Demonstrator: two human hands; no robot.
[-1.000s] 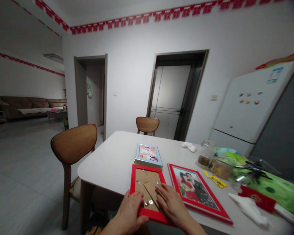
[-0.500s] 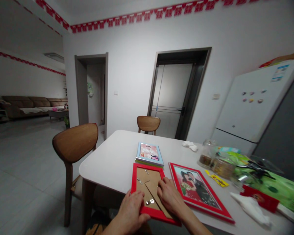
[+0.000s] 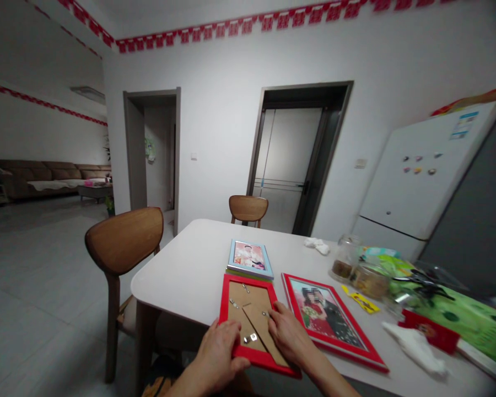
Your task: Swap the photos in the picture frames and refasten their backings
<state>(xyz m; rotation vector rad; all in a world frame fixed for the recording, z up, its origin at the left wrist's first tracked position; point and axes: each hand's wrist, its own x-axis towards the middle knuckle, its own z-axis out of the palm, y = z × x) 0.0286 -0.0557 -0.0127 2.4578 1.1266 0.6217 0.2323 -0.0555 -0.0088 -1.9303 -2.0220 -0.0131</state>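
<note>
A red picture frame (image 3: 226, 295) lies face down at the table's near edge, its brown backing board (image 3: 254, 296) upward. Small metal clips and a slanting stand leg (image 3: 261, 332) show on the board. My left hand (image 3: 220, 348) grips the frame's lower left corner, thumb along the near rim. On the opposite side, my right hand (image 3: 288, 332) has its fingers curled at the right rim, beside a metal clip (image 3: 265, 314). Close to that hand lies a larger red-framed photo (image 3: 328, 315), face up. A light-blue framed photo (image 3: 250, 257) rests just beyond the frame.
Glass jars (image 3: 347, 258), a yellow packet (image 3: 361, 300), crumpled tissue (image 3: 415, 347), a red envelope (image 3: 430, 329) and a green package (image 3: 471, 325) crowd the table's right side. Wooden chairs stand at the left (image 3: 126, 240) and far side (image 3: 248, 208).
My right fingers have shifted slightly at the frame's right rim, and the metal clip beside them now shows more clearly. My left hand keeps its grip. The view has turned a little.
</note>
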